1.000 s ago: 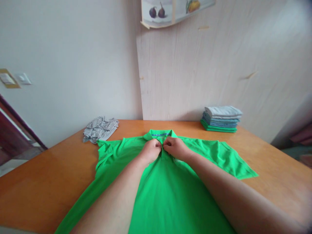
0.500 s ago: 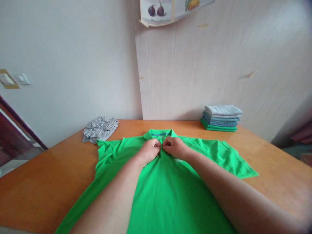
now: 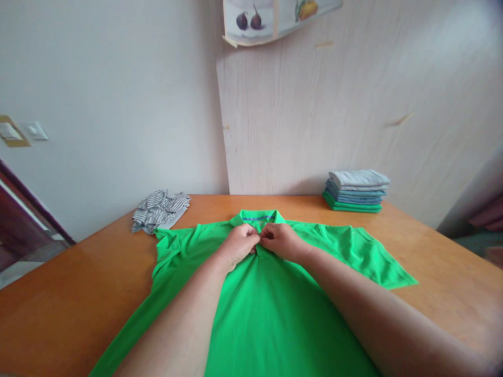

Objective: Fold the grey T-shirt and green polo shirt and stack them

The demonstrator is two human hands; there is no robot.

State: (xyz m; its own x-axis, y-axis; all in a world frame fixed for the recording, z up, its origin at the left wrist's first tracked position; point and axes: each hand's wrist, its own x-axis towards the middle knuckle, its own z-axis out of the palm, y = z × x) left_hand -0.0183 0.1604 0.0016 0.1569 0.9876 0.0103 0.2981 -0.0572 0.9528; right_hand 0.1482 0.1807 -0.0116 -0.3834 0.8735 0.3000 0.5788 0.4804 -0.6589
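A green polo shirt [image 3: 271, 309] lies face up across the table, its collar at the far end and its sleeves spread to both sides. At the front opening just below the collar, my left hand [image 3: 240, 243] pinches the left edge of the button placket. My right hand [image 3: 283, 240] pinches the placket from the other side, and the fingertips of both hands meet there. Any button between the fingers is hidden.
On the wooden table [image 3: 78, 293], a crumpled striped garment [image 3: 161, 209] lies at the back left. A stack of folded clothes [image 3: 357, 191] stands at the back right. Behind the table rises a wall with a fruit picture [image 3: 251, 23].
My fingertips have come together at the placket, where a small gap showed between them before. The shirt lies as it did, and the view has shifted slightly.
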